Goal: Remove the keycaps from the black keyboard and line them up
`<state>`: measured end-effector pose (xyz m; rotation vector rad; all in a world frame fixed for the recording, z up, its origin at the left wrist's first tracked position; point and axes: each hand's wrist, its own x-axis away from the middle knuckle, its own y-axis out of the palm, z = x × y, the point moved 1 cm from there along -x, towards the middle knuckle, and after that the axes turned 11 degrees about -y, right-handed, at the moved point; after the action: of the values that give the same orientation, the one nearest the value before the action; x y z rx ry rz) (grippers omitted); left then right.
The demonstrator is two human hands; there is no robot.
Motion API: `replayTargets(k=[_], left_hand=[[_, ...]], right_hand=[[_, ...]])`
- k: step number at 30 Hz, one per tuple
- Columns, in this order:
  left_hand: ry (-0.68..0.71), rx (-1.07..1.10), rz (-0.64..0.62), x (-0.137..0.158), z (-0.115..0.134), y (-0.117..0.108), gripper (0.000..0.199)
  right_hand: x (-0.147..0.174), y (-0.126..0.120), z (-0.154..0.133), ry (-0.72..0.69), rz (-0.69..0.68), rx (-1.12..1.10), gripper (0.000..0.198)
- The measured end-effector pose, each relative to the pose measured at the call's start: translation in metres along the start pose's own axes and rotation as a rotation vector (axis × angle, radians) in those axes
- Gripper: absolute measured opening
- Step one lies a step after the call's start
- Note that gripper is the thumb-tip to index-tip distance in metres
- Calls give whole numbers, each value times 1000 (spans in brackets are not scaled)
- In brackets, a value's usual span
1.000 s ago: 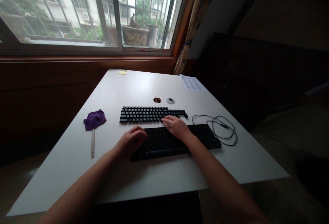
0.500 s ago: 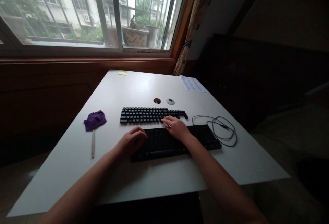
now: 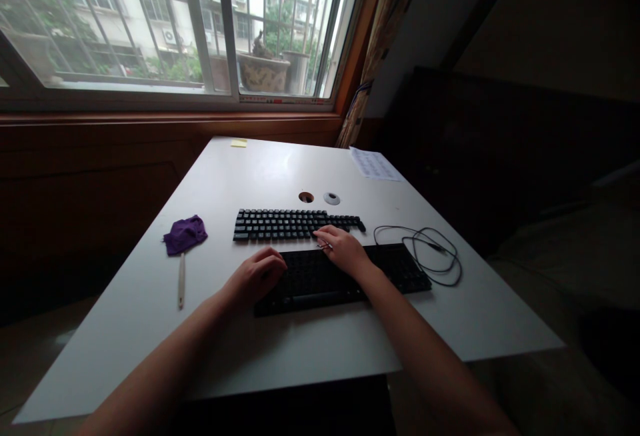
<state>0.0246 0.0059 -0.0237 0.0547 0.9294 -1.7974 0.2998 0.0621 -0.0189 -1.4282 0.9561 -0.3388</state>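
White table (image 3: 210, 363): 12 o'clock at far edge
Black keyboard base (image 3: 309, 273): 4 o'clock
Keycaps (image 3: 280, 224): 12, near centre
Cable (image 3: 457, 257): 3
Purple cloth (image 3: 185, 235), pale handle (image 3: 181, 283): 9
Yellow note (image 3: 239, 143): 11
Paper sheet (image 3: 375, 165): 1
Grey ring (image 3: 327, 198): 1, closer in

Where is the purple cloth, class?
In the head view, at left, the purple cloth lies on the table, at the far end of a pale stick.

The person's bare left forearm (image 3: 170, 346) slanted forward and inward from the lower left, ending in a bare left hand (image 3: 256, 275) with its back turned up and its fingers curled inward. The bare right forearm (image 3: 420, 336) ran forward and inward from the lower right. The bare right hand (image 3: 343, 248), set slightly farther forward, had its back up and its fingers bent close together, pointing leftward. The two hands stood apart.
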Motion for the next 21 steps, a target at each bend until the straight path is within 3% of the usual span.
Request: replayTargets(k=[21], left_hand=[[-1,-12,-11,0,0,0,12]], right_hand=[[-6,1,-10,15,-79,107,34]])
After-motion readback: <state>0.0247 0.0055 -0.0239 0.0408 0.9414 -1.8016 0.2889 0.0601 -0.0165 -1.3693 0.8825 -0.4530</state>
